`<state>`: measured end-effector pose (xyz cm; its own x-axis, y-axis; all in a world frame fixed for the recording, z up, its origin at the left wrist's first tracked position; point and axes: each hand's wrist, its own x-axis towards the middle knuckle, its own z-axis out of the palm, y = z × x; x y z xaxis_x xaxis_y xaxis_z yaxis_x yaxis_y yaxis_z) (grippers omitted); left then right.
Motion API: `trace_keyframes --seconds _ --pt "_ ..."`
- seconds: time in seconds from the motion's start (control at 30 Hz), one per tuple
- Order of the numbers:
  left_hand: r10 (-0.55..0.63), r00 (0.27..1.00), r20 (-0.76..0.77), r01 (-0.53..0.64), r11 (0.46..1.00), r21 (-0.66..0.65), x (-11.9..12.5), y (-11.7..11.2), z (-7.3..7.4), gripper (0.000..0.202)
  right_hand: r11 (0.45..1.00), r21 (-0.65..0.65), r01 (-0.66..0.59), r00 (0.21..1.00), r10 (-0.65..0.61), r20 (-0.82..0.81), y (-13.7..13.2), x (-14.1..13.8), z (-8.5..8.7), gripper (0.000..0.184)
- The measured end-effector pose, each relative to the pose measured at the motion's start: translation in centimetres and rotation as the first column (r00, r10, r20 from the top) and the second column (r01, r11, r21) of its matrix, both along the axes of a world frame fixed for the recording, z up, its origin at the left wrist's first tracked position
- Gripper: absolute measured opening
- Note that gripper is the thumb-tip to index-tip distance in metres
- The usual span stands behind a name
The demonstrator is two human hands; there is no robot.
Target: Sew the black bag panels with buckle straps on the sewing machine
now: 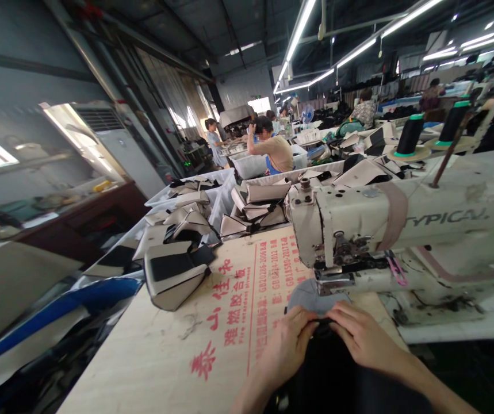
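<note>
My left hand and my right hand lie close together at the near edge of the plywood table, fingers curled down and pinching a dark fabric piece between them. A grey rounded fabric piece lies just beyond my fingertips, under the head of the cream sewing machine. The machine's presser foot area sits directly above that grey piece.
A stack of cream-and-black sewn pieces rests on the table's left; more fill white bins behind. Two black thread cones stand behind the machine. Other people work at tables farther back; a person in a tan shirt bends over one.
</note>
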<state>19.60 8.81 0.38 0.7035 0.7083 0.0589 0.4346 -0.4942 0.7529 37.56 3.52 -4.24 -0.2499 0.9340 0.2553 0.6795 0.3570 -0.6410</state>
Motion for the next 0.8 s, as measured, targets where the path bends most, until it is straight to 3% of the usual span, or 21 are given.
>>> trace_keyframes --seconds 0.23,0.3,0.47,0.63,0.8 --pt "-0.039 0.999 0.003 0.039 0.999 0.011 0.3 0.2 -0.3 0.019 0.978 -0.128 -0.166 0.985 0.16 -0.057 0.3 1.0 2.6 0.022" --pt "0.001 1.0 0.02 -0.001 1.0 0.003 0.3 0.1 -0.7 0.019 0.977 -0.106 -0.183 0.981 0.175 -0.085 0.5 1.1 2.7 0.022" --pt "0.182 0.982 0.044 -0.184 0.982 0.041 0.2 -0.8 -1.5 0.02 0.994 -0.045 -0.095 0.991 0.09 -0.095 0.6 0.9 1.4 0.021" --pt "0.086 0.996 -0.025 -0.082 0.988 0.13 0.6 -1.1 -1.0 0.025 0.997 -0.027 -0.076 0.993 0.073 -0.095 0.2 1.3 0.5 0.024" --pt "0.014 1.0 -0.012 -0.013 0.995 0.104 1.1 -0.4 -0.3 0.023 0.992 0.02 -0.125 0.992 0.125 0.009 0.2 1.6 0.5 0.028"
